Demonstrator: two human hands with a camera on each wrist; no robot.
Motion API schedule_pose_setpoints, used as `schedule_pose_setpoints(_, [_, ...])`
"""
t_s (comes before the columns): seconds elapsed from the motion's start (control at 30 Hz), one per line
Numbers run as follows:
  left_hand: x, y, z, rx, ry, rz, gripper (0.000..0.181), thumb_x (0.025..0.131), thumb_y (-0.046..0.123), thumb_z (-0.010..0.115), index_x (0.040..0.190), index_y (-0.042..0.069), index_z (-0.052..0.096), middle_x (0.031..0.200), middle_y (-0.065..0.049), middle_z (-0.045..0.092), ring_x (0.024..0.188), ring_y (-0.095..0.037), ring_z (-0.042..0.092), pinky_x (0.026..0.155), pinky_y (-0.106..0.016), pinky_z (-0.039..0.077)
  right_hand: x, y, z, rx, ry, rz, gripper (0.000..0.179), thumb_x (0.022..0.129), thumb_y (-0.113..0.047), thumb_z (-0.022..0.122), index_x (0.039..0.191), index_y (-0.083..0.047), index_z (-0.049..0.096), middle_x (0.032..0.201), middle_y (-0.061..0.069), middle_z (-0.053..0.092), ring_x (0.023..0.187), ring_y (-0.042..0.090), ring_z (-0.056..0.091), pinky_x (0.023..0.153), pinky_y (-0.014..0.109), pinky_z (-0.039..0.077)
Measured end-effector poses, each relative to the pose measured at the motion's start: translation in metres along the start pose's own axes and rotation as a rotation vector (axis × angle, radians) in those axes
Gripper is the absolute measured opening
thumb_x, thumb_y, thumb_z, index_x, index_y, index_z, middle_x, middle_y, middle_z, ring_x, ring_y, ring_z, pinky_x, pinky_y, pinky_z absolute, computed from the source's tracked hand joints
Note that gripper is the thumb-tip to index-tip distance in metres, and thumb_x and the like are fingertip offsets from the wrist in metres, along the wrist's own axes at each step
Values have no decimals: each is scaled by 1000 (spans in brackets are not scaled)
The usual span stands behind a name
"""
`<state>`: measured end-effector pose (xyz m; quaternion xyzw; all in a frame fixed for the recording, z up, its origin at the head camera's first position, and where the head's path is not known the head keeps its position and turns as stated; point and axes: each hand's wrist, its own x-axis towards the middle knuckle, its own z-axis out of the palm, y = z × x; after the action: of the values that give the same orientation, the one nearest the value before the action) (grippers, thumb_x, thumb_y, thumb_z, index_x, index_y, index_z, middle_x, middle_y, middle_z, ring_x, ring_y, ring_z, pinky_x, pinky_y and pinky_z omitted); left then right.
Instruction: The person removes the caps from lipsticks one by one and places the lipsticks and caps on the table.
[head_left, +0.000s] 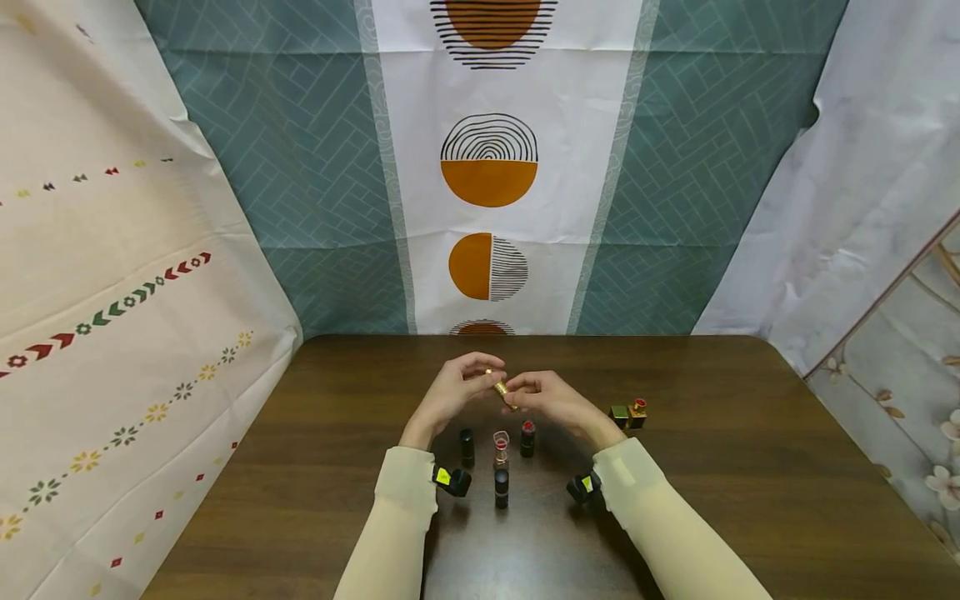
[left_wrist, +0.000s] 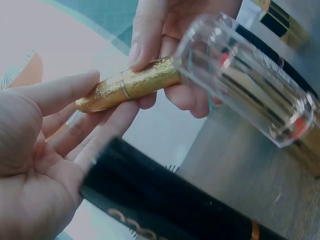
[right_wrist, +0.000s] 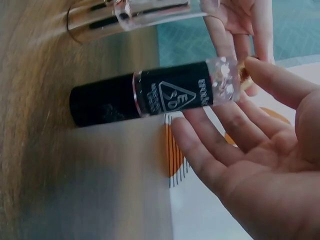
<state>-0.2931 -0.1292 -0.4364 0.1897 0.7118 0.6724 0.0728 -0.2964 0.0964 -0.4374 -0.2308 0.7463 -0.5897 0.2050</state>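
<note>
Before me is a brown wood-grain table. Over it, the person's left hand and right hand each form a pinch. Three upright black cylindrical tubes stand on the table, grouped with a clear-topped, gold-based lipstick. A square-based gold lipstick with red tip stands to the right. The slim gold metallic tube is suspended between the hands, one end pinched by each.

Tabletop glare, soft shadows, hazy wrist views
</note>
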Motion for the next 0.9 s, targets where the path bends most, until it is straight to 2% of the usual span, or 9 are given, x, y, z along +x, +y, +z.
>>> schedule_pose_setpoints(0.13, [0,3,2,-38,23,14,29,103,11,67,129,1,65,126,-25,67,108,-23,70,105,-60,47,-3,-6,2,-22,69,-15,32,106,-14,61,130,7,64,113,28,72,115,48,65,102,60,49])
schedule_pose_setpoints(0.27, [1,7,3,-77,30,37,30,101,6,68,129,-5,63,125,-26,67,105,-20,71,105,-57,49,-5,-12,4,-30,126,-23,30,105,-15,64,127,5,66,112,23,72,109,45,66,100,60,50])
schedule_pose_setpoints(0.37, [1,10,6,-93,33,52,33,100,3,69,130,-9,61,125,-24,68,105,-19,72,105,-58,48,-7,-16,4,-31,172,-31,28,102,-13,68,124,4,68,106,14,74,104,43,66,98,61,52])
schedule_pose_setpoints(0.47, [2,14,8,-98,43,63,36,99,3,70,132,-10,61,128,-25,68,107,-20,72,105,-56,49,-8,-21,5,-14,204,-49,27,101,-11,70,122,5,68,105,19,74,103,49,66,97,62,51])
schedule_pose_setpoints(0.6, [1,19,11,-117,70,66,33,99,3,70,130,-6,64,130,-25,68,111,-23,71,100,-40,54,-10,-25,6,24,216,-69,28,100,-9,70,123,8,67,109,29,72,104,54,65,100,65,48])
schedule_pose_setpoints(0.67, [1,20,12,-135,84,69,32,99,2,70,130,-6,65,128,-25,69,114,-25,71,99,-36,55,-11,-26,7,41,216,-71,29,100,-8,70,123,8,67,108,30,72,104,54,66,101,65,48])
schedule_pose_setpoints(0.9, [3,20,18,-177,142,85,33,99,1,69,131,-7,65,123,-17,73,115,-22,70,99,-32,55,-10,-27,8,99,197,-82,30,101,-9,69,122,12,64,107,31,73,91,31,74,98,65,49])
